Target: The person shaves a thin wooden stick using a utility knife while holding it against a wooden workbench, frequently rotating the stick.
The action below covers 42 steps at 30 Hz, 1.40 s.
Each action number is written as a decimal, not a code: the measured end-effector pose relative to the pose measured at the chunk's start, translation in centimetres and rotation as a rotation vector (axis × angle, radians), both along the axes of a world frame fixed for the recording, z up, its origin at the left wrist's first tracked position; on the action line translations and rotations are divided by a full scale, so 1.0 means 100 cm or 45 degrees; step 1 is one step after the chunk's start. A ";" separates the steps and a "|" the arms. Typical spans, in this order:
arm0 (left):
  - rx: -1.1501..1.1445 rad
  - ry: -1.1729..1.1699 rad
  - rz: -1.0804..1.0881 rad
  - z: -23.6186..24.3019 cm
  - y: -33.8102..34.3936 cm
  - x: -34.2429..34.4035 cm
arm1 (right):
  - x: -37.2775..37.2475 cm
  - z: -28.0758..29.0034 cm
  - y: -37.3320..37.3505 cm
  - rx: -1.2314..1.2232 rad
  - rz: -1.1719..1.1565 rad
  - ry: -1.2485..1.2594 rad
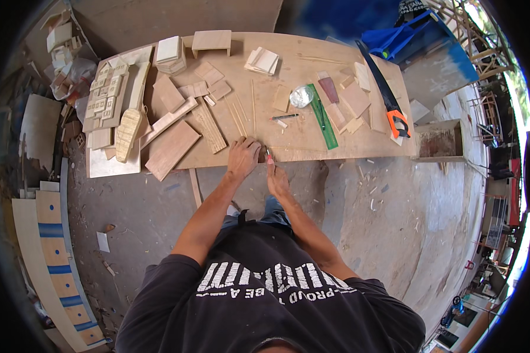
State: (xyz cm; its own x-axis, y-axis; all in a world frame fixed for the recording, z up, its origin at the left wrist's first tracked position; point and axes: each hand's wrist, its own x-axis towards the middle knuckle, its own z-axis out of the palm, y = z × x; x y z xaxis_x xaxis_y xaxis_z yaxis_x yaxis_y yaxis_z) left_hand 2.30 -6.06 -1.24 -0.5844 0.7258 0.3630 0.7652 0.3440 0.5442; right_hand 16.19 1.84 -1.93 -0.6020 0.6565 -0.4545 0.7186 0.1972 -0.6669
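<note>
At the near edge of the plywood tabletop (pixel 347 150), my left hand (pixel 246 154) has its fingers curled down on the board, around something small that I cannot make out. Just right of it, my right hand (pixel 277 177) grips a small red-handled tool (pixel 270 159) with a narrow metal tip pointing up the table. Several thin wooden sticks (pixel 237 115) lie above my left hand. Farther right are a pencil-like tool (pixel 285 116), a green ruler (pixel 325 123) and a round silver foil piece (pixel 301 95).
Wood offcuts (pixel 174 150) and stacked panels with small glued blocks (pixel 105 94) cover the left side. A handsaw with an orange handle (pixel 398 122) and a blue plastic object (pixel 391 38) are at the right. A metal box (pixel 439 141) stands beyond the right end.
</note>
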 end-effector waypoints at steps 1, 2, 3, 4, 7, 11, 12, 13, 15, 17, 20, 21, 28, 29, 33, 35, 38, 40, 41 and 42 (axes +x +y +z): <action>-0.010 0.039 0.021 0.001 0.001 0.003 | 0.001 -0.002 0.000 -0.015 -0.020 0.003; -0.013 0.039 0.020 -0.001 0.001 0.006 | 0.000 -0.002 -0.002 -0.018 -0.021 0.003; -0.068 0.051 0.062 -0.002 0.003 0.010 | -0.003 -0.002 -0.004 -0.043 -0.052 0.040; -0.122 0.064 0.104 -0.004 0.003 0.013 | -0.004 -0.001 -0.006 -0.067 -0.084 0.078; -0.089 0.025 0.103 -0.003 0.009 0.019 | 0.002 -0.012 0.000 -0.167 -0.144 0.068; 0.024 0.038 0.080 -0.011 0.002 0.012 | 0.003 0.007 0.007 -0.288 -0.167 0.098; 0.030 0.020 0.051 -0.009 0.003 0.011 | 0.005 0.004 0.012 -0.233 -0.105 0.061; 0.037 0.002 0.023 -0.006 0.004 0.011 | 0.007 0.001 0.015 -0.177 -0.042 0.024; 0.038 0.008 0.022 -0.004 0.001 0.009 | 0.006 0.004 0.012 -0.131 -0.001 0.027; 0.042 0.015 0.016 -0.002 0.000 0.006 | 0.008 0.005 0.011 -0.081 0.036 0.031; 0.004 0.017 -0.044 0.000 0.000 0.002 | 0.010 0.004 0.012 -0.038 0.089 0.029; -0.025 0.026 -0.056 0.001 0.000 0.001 | 0.010 0.003 0.012 -0.016 0.106 0.018; -0.085 0.029 -0.090 0.002 -0.001 -0.002 | 0.013 0.002 0.006 0.102 0.119 0.059; -0.082 0.030 -0.093 0.003 -0.001 -0.002 | 0.013 0.000 0.007 0.106 0.117 0.060; -0.107 0.053 -0.124 0.001 -0.001 -0.004 | 0.014 0.001 0.007 0.069 0.116 0.056; -0.117 0.062 -0.128 0.000 -0.002 -0.005 | 0.014 0.006 0.006 0.054 0.115 0.045; -0.129 0.054 -0.128 0.002 -0.001 -0.005 | 0.010 0.007 0.008 0.055 0.107 0.039; -0.132 0.062 -0.152 0.004 0.000 -0.005 | 0.010 0.000 0.010 0.049 0.127 0.063; -0.132 0.061 -0.147 0.004 -0.001 -0.006 | 0.009 -0.001 0.010 0.050 0.132 0.062; -0.132 0.059 -0.153 0.004 -0.001 -0.006 | 0.008 -0.002 0.010 0.047 0.129 0.016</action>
